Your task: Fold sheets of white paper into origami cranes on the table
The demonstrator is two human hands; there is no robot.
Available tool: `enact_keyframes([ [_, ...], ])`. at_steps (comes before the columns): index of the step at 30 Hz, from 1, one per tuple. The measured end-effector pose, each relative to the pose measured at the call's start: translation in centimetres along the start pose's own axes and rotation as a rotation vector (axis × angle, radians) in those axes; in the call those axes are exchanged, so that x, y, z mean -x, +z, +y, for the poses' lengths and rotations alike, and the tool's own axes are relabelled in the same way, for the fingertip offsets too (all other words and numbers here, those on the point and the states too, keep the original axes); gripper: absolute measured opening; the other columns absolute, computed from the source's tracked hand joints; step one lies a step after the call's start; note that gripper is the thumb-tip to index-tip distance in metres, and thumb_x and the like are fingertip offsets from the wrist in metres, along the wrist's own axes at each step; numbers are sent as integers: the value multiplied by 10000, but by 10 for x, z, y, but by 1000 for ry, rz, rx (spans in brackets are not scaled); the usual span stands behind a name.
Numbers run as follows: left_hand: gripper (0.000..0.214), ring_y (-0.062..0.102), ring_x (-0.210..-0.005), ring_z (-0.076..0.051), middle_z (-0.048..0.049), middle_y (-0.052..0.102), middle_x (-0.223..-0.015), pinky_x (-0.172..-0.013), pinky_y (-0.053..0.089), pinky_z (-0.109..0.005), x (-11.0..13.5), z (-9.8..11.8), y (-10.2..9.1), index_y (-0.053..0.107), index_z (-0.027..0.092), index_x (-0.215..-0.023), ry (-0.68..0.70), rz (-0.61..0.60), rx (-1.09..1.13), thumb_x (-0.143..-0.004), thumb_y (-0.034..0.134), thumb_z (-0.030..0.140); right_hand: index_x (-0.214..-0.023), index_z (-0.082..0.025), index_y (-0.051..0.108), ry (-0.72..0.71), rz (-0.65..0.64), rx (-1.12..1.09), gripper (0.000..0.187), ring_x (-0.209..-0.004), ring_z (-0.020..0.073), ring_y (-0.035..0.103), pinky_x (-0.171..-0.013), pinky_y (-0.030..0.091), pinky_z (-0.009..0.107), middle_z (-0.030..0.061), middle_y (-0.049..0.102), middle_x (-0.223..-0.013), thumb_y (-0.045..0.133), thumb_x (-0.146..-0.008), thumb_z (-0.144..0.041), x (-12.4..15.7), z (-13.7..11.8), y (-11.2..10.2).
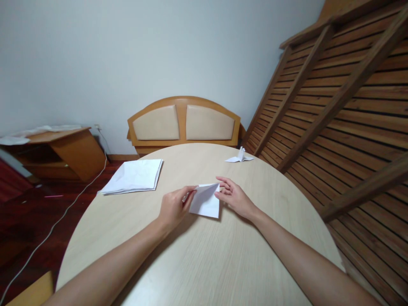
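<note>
While the folded paper (205,200) lies near the middle of the round table (204,263), I judge the hold on it to be thin. The left hand (174,207), at its nine o'clock, is closed to a pinch on the left corner and lifts that edge a little. The right hand (234,197), at three o'clock, is loosely curled with fingertips at the upper right corner; I cannot tell whether it grips or only rests. My worry is that the smooth tabletop could let the paper slide under uneven pull, shifting the layers. A stack of white sheets (134,176) lies at ten o'clock and a small paper bird (239,156) at one o'clock, both well apart.
</note>
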State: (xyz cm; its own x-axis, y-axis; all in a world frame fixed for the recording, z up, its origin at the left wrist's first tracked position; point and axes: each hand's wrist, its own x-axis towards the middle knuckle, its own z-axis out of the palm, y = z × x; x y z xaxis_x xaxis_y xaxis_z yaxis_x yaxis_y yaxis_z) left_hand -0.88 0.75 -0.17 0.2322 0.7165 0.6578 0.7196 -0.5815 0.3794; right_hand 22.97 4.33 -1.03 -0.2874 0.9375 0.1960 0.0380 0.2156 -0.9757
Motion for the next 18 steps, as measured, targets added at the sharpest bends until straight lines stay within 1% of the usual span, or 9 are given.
enact_keyframes([
  [1, 215, 706, -604, -146, -44, 785, -853, -517, 514, -218, 0, 0, -1, 696, 194, -1105, 19, 21, 9, -993, 521, 246, -1338, -194, 537, -29, 1, 28, 601, -795, 126, 631, -740, 533, 287, 88, 663, -1132, 744, -785, -306, 1, -2, 1],
  [3, 214, 729, -676, -151, -55, 789, -921, -570, 551, -228, -1, 1, -4, 687, 195, -1121, 74, 74, 30, -995, 517, 231, -1276, -193, 595, -100, 23, 128, 468, -844, 156, 639, -742, 530, 301, 85, 689, -1098, 687, -828, -293, 2, -7, 2],
  [6, 218, 751, -911, -168, -72, 775, -1065, -773, 601, -277, -2, 2, -9, 659, 197, -1137, 208, 144, 98, -984, 509, 155, -1083, -201, 704, -245, 114, 307, 235, -876, 186, 648, -785, 524, 333, 71, 726, -1026, 620, -872, -260, 6, -17, 1],
  [8, 235, 729, -1026, -169, -75, 763, -1106, -868, 593, -303, -3, 4, -12, 643, 198, -1127, 302, 154, 151, -969, 499, 100, -995, -211, 728, -345, 186, 383, 170, -885, 204, 653, -819, 521, 360, 65, 735, -980, 605, -883, -245, 7, -22, -1],
  [9, 242, 721, -1049, -168, -75, 761, -1110, -882, 591, -308, -3, 4, -13, 639, 199, -1118, 336, 149, 167, -962, 495, 83, -975, -217, 731, -391, 213, 414, 156, -900, 214, 654, -838, 518, 373, 66, 737, -967, 604, -887, -239, 7, -24, -3],
  [11, 243, 719, -1051, -169, -75, 762, -1093, -874, 592, -313, -2, 6, -14, 635, 198, -1104, 358, 132, 166, -957, 487, 74, -963, -231, 734, -470, 234, 480, 153, -950, 235, 650, -884, 510, 404, 68, 737, -964, 594, -904, -222, 7, -25, -7],
  [14, 207, 738, -961, -178, -76, 769, -1030, -808, 591, -306, -1, 7, -11, 639, 188, -1097, 312, 85, 111, -974, 485, 122, -969, -246, 731, -534, 198, 583, 178, -1000, 250, 637, -928, 495, 445, 68, 738, -979, 567, -925, -194, 5, -23, -15],
  [16, 182, 743, -825, -176, -71, 771, -948, -710, 577, -285, 1, 7, -7, 644, 176, -1071, 248, 27, 62, -993, 479, 179, -960, -247, 727, -548, 144, 640, 188, -1017, 250, 630, -939, 488, 459, 67, 734, -989, 559, -923, -170, 4, -20, -19],
  [18, 195, 715, -693, -167, -56, 758, -854, -612, 537, -263, 2, 7, -2, 645, 172, -1035, 152, -49, 27, -1010, 462, 234, -983, -246, 720, -559, 48, 694, 186, -1074, 252, 611, -981, 467, 476, 70, 726, -1040, 581, -903, -153, 4, -18, -22],
])
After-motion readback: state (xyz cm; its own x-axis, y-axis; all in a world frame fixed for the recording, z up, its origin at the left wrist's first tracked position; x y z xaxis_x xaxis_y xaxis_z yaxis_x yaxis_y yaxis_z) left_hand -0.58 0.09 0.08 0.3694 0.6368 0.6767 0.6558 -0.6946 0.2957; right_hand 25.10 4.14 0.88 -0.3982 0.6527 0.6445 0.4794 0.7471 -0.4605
